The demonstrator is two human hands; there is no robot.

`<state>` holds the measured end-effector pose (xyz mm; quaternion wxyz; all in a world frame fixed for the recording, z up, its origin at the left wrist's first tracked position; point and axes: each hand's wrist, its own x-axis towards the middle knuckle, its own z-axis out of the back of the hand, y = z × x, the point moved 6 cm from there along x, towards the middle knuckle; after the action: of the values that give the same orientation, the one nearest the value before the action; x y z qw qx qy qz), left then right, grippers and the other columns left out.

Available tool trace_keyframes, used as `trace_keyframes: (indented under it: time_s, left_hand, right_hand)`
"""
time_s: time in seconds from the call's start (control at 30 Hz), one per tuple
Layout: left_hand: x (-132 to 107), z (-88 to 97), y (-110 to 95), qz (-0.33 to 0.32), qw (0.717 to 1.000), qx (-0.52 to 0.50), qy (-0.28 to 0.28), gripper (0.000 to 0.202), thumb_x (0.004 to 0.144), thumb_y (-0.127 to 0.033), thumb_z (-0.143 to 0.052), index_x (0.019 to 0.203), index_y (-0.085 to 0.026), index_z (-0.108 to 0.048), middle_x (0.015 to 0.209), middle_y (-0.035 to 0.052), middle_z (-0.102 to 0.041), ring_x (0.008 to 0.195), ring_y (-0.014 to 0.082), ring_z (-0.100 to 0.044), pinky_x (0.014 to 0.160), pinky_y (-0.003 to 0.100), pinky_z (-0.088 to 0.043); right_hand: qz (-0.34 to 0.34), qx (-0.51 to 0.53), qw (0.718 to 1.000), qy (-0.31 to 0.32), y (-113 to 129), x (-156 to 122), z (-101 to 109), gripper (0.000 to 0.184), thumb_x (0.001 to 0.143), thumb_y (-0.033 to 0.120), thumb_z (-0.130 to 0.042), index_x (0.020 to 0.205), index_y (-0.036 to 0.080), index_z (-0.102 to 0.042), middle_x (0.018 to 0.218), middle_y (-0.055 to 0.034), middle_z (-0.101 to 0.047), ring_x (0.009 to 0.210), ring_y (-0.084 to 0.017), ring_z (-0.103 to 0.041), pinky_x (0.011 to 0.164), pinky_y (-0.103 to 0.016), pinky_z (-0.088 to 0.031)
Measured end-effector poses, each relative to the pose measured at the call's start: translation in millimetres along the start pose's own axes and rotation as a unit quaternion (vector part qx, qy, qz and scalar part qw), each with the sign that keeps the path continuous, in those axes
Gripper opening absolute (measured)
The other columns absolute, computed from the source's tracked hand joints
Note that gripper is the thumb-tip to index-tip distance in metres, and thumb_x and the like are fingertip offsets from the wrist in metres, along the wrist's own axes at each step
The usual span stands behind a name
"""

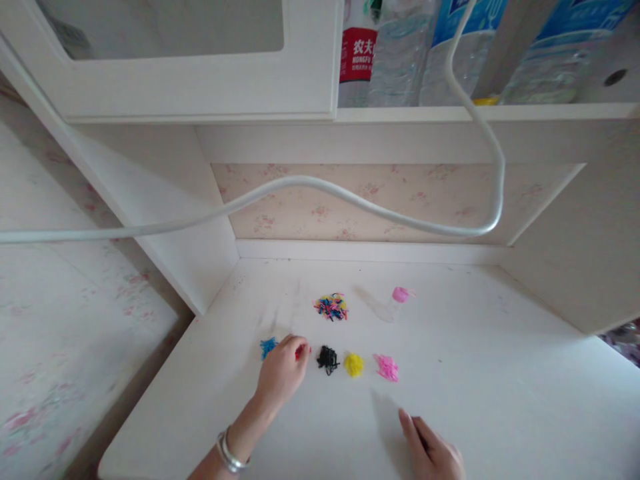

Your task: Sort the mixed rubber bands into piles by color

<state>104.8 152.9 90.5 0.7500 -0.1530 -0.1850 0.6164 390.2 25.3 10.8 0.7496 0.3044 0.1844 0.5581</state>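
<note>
My left hand (283, 367) is closed in a pinch at the row of small rubber-band piles, with red rubber bands (300, 353) showing between and beside its fingertips. How many it grips is hidden. Just left of it lies a blue pile (269, 347), partly covered by the hand. To its right are a black pile (328, 359), a yellow pile (354, 365) and a pink pile (387, 367). Behind them sits a mixed-colour pile (331, 307). Low at the right, my right hand (433, 450) hovers with thumb and fingers closed together; anything in them cannot be made out.
A small clear container with a pink lid (401, 294) lies at the back of the white table (475, 373). A thick white cable (360, 200) crosses in front of the view. Overhead, a shelf holds water bottles (357, 57) beside a cabinet door (200, 87).
</note>
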Motion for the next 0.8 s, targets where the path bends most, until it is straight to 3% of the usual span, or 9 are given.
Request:
trace_keyframes:
  time_s: [0.17, 0.33, 0.53, 0.8]
  left_hand:
    - [56, -22.7, -11, 0.014, 0.998, 0.055, 0.023, 0.023, 0.088, -0.029, -0.044, 0.085, -0.023, -0.065, 0.091, 0.0017, -0.068, 0.080, 0.0129, -0.062, 0.071, 0.022, -0.043]
    - [87, -40.4, -12, 0.035, 0.994, 0.096, 0.024, 0.030, 0.091, -0.033, -0.037, 0.098, -0.021, -0.064, 0.105, 0.0074, -0.064, 0.087, 0.0164, -0.063, 0.073, 0.026, -0.045]
    - [101, -53.6, -14, 0.044, 0.991, 0.118, 0.035, 0.032, 0.092, -0.036, -0.038, 0.105, -0.018, -0.061, 0.107, 0.0104, -0.061, 0.088, 0.0181, -0.063, 0.073, 0.027, -0.045]
    - [100, -55.1, -13, 0.035, 0.989, 0.132, 0.051, 0.037, 0.094, -0.035, -0.032, 0.108, -0.016, -0.061, 0.107, 0.0131, -0.059, 0.090, 0.0196, -0.062, 0.076, 0.030, -0.045]
  right_hand:
    - [0.008, -0.013, 1.000, 0.009, 7, 4, -6, 0.056, 0.084, 0.066, -0.033, 0.064, 0.022, -0.060, 0.056, 0.0022, -0.058, 0.050, -0.009, -0.052, 0.052, -0.013, -0.040]
    - [0.039, -0.017, 0.999, 0.008, 9, 1, -5, 0.058, 0.086, 0.066, -0.029, 0.065, 0.023, -0.062, 0.058, -0.0005, -0.062, 0.051, -0.011, -0.056, 0.052, -0.015, -0.041]
    - [0.053, -0.027, 0.998, -0.004, 20, 0, 1, 0.058, 0.089, 0.062, -0.028, 0.064, 0.023, -0.062, 0.056, -0.0006, -0.062, 0.050, -0.011, -0.057, 0.051, -0.015, -0.040]
    - [0.067, -0.040, 0.997, 0.005, 23, -1, 1, 0.057, 0.090, 0.060, -0.026, 0.066, 0.024, -0.062, 0.059, -0.0008, -0.064, 0.051, -0.011, -0.059, 0.052, -0.016, -0.040]
